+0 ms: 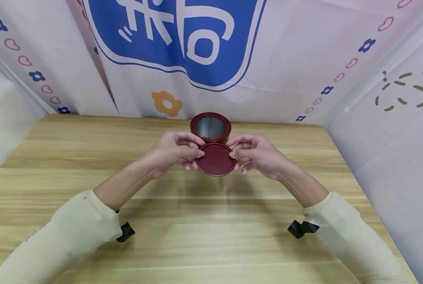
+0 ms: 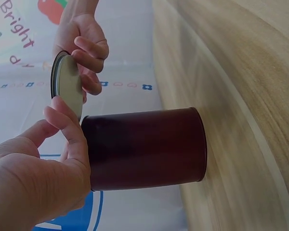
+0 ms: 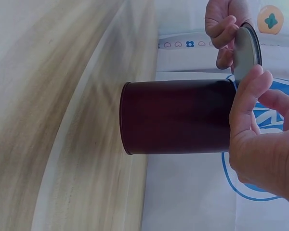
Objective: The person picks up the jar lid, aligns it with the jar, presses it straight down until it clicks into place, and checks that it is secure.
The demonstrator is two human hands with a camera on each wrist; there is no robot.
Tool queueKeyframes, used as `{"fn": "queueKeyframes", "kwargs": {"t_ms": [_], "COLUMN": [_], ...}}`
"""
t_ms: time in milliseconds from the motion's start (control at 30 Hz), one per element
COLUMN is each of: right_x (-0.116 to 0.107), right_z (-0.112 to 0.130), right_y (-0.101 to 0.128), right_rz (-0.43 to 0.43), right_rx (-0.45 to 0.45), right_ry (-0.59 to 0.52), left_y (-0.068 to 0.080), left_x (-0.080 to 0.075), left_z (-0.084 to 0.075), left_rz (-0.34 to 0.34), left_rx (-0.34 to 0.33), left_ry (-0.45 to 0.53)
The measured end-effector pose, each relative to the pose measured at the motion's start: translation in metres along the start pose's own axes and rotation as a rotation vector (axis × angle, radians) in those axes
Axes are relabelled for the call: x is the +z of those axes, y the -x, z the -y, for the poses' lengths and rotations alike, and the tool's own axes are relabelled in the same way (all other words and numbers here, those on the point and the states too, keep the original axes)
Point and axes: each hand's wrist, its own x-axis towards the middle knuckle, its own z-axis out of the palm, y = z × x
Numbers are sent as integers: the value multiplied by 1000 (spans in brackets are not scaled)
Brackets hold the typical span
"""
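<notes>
A round dark-red lid (image 1: 216, 159) is held between my two hands in the head view, its red face up and its pale metal underside showing in both wrist views. My left hand (image 1: 176, 152) pinches its left edge with thumb and fingers. On the opposite edge, my right hand (image 1: 257, 154) pinches it the same way. Just behind stands a dark-red cylindrical canister (image 2: 144, 149), upright on the table. Its top has a red rim (image 1: 210, 114) around a grey, shiny round middle. The lid is at the height of the canister's top, on the near side.
The wooden table (image 1: 197, 236) spreads under both arms. A white printed cloth (image 1: 286, 51) hangs right behind the canister, and a pale side panel (image 1: 389, 130) rises at the right. Black wrist mounts (image 1: 126, 232) hang below the sleeves.
</notes>
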Motion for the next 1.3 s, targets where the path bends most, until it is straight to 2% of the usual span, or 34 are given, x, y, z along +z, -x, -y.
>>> {"fn": "queueKeyframes", "kwargs": {"t_ms": [933,1300], "right_x": [4,1], "right_z": [13,16], "right_y": [-10,-16], "right_rz": [-49,-84], "right_rx": [-32,-43], "right_ry": [64,102], "left_y": [-4,-12], "left_x": [-6,-8], "left_z": [-9,-14], "left_rz": [-27,-50], "left_rx": [47,44], "left_ry": [-9,-41]}}
